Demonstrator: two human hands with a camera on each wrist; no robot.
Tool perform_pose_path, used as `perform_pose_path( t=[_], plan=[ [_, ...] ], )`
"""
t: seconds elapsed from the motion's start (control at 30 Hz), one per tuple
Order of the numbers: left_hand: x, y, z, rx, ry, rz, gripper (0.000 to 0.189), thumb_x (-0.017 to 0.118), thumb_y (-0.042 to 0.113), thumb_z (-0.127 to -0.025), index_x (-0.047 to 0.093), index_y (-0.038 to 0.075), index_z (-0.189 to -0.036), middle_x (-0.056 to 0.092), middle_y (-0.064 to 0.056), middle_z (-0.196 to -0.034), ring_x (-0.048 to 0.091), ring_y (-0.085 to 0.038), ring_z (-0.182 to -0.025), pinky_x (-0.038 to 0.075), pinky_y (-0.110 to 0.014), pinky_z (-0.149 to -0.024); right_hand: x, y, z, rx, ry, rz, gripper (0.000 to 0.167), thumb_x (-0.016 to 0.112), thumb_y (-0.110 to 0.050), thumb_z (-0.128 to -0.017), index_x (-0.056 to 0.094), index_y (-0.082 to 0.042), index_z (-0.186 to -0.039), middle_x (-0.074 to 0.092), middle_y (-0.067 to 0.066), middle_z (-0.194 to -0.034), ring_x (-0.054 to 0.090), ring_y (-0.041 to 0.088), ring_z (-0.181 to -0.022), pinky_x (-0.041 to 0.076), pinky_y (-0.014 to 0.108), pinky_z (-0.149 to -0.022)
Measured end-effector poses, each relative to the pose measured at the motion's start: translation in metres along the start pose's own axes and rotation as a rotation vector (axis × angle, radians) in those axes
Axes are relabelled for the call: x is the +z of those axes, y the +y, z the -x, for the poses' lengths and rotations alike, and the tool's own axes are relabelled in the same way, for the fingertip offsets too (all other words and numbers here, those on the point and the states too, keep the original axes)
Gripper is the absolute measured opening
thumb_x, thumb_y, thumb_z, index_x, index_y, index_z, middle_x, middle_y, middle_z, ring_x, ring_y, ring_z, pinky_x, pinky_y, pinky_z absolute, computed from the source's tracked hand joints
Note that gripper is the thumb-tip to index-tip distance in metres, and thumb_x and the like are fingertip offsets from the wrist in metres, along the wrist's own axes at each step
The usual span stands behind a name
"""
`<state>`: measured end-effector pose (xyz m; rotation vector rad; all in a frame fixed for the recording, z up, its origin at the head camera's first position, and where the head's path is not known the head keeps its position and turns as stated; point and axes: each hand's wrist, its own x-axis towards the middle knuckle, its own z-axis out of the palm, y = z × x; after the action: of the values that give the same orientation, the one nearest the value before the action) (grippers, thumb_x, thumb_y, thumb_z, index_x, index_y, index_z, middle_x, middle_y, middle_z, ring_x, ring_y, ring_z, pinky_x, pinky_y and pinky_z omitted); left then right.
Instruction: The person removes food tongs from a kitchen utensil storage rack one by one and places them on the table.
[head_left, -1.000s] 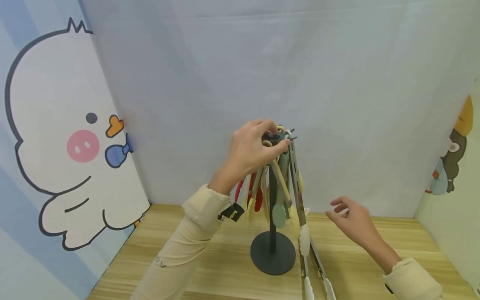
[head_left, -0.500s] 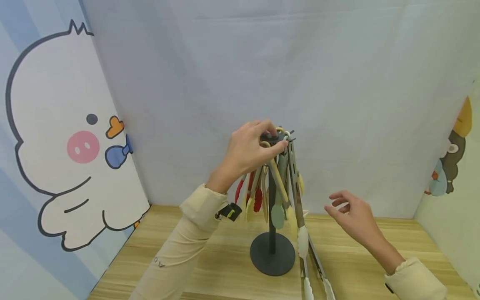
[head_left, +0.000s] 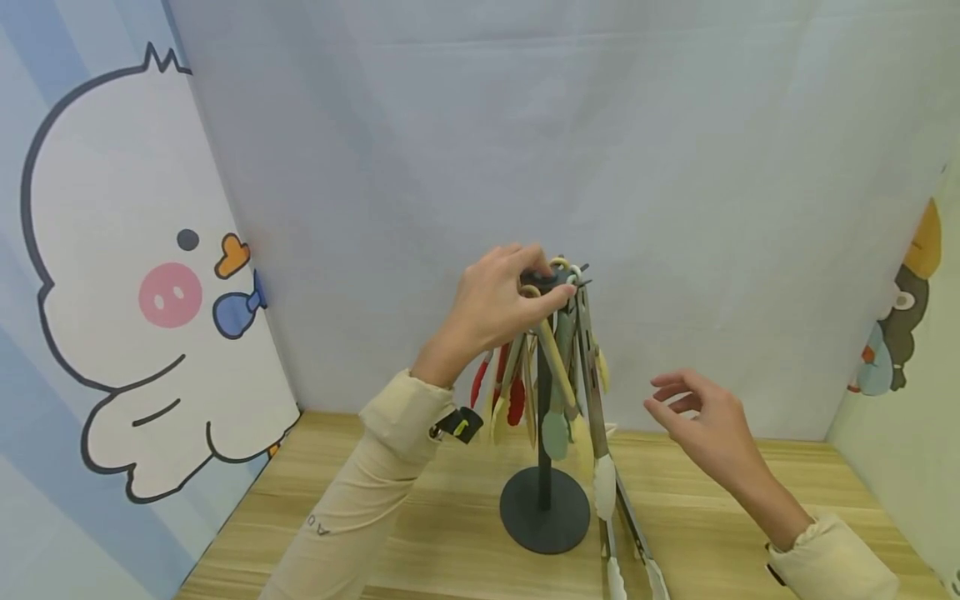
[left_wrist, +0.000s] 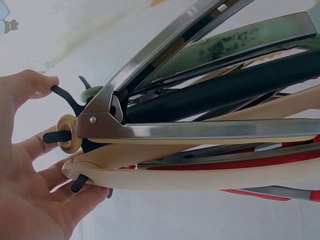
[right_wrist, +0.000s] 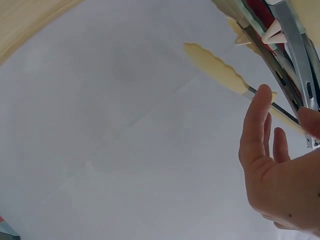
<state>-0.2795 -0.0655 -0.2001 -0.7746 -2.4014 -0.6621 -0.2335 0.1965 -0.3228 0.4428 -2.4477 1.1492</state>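
My left hand (head_left: 495, 296) grips the top of a black hook stand (head_left: 544, 512). In the left wrist view its fingers and thumb reach round the hooks (left_wrist: 56, 137). Several kitchen tongs hang by their end rings, among them steel tongs (left_wrist: 200, 129) with a tan ring and pale beige tongs (left_wrist: 200, 178). Green tongs (head_left: 556, 435) and red-tipped tongs (head_left: 516, 402) hang lower around the post. My right hand (head_left: 697, 421) hovers right of the stand, fingers loosely bent and holding nothing. Yellow-tipped tongs (right_wrist: 215, 67) appear beyond it in the right wrist view.
Long white-tipped tongs (head_left: 604, 487) extend down the stand's right side. Further white tips (head_left: 657, 579) reach the front; I cannot tell whether they hang or touch the wooden tabletop (head_left: 435, 517). A pale cloth wall (head_left: 450, 125) stands behind, with cartoon-printed panels at both sides.
My right hand has risen slightly and drifted a little left. The left hand keeps its hold on the stand's top, which has shifted only slightly left in view.
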Motion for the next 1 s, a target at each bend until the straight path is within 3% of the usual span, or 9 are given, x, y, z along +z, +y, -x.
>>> perform_pose_path(
  t=[0.57, 1.0],
  plan=[
    [0.001, -0.002, -0.001, 0.009, -0.024, 0.002, 0.027, 0.058, 0.044, -0.089, 0.058, 0.017, -0.087, 0.053, 0.003, -0.086, 0.047, -0.013, -0.08, 0.039, -0.032, -0.069, 0.007, -0.018, -0.003, -0.053, 0.019, -0.13, 0.025, 0.066, -0.016, -0.089, 0.063, -0.008, -0.113, 0.066, 0.007, -0.104, 0.064, 0.008, -0.085, 0.053, 0.026, -0.066],
    [0.001, -0.003, -0.001, 0.008, -0.03, 0.035, 0.026, 0.058, 0.044, -0.089, 0.057, 0.017, -0.089, 0.055, 0.003, -0.092, 0.049, -0.014, -0.085, 0.04, -0.034, -0.073, 0.016, -0.033, -0.007, -0.109, -0.001, -0.191, 0.025, 0.068, -0.013, -0.088, 0.064, -0.01, -0.113, 0.065, 0.006, -0.106, 0.064, 0.014, -0.087, 0.053, 0.028, -0.066]
  ],
)
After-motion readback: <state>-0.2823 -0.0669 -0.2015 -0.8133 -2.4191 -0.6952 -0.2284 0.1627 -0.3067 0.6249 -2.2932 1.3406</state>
